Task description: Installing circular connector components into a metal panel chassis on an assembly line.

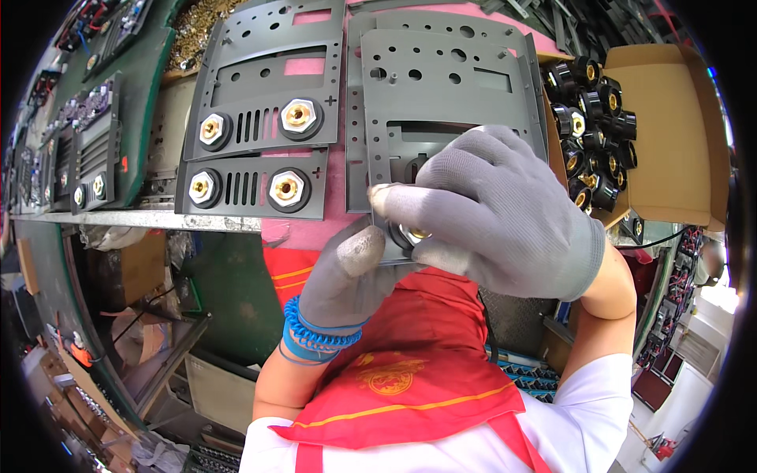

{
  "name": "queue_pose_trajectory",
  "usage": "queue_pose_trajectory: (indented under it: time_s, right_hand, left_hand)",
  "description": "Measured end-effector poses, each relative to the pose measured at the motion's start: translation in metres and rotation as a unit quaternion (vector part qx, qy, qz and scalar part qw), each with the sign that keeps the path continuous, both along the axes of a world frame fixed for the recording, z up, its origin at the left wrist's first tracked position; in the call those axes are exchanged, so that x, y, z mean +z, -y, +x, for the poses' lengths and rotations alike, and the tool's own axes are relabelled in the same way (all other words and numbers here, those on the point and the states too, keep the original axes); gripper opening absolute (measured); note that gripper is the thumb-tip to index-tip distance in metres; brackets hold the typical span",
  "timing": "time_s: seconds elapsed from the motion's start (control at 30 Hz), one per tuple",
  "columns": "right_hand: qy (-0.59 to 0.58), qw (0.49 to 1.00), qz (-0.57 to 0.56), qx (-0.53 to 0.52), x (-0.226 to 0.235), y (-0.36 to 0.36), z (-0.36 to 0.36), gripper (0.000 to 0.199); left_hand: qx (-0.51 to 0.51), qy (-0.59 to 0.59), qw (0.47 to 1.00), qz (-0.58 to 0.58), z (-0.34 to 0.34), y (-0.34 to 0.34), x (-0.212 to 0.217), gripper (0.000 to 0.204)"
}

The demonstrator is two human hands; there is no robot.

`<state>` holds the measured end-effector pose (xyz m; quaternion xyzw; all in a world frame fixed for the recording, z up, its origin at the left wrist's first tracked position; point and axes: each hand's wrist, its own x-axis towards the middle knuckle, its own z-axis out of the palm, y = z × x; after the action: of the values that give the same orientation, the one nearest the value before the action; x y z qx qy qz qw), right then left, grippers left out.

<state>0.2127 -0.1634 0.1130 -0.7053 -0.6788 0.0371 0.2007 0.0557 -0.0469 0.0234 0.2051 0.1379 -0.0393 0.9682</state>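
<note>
**Gloved hands at a grey panel, socket fitting pinched at its lower edge**

Both hands wore grey knit gloves. Right hand [505, 217] lay over the lower part of a grey metal panel [449, 87], fingers curled narrow and pinching a brass-centred socket fitting [412, 233] at the panel's bottom edge. Left hand [347, 276] came up from beneath, fingers closed against the panel's underside, thumb just beside the fitting; blue coiled band [319, 335] at the wrist. Panel rested tilted over the bench's near edge. Left of it, two finished panels [260, 150], each carrying two fittings. Right, a cardboard box [670, 126] of black fittings.
</note>
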Motion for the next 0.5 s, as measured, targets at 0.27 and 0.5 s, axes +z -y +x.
queue_pose_trajectory:
  time_s: [0.27, 0.5]
  right_hand:
    - [-0.054, 0.995, 0.069, 0.055, -0.014, 0.011, 0.010, 0.053]
    - [-0.150, 0.984, 0.086, 0.048, -0.004, 0.016, 0.012, 0.026]
  left_hand:
    - [0.008, 0.044, 0.998, -0.044, 0.003, 0.003, -0.001, 0.064]
    - [0.016, 0.016, 0.999, -0.030, 0.004, 0.003, 0.000, 0.062]
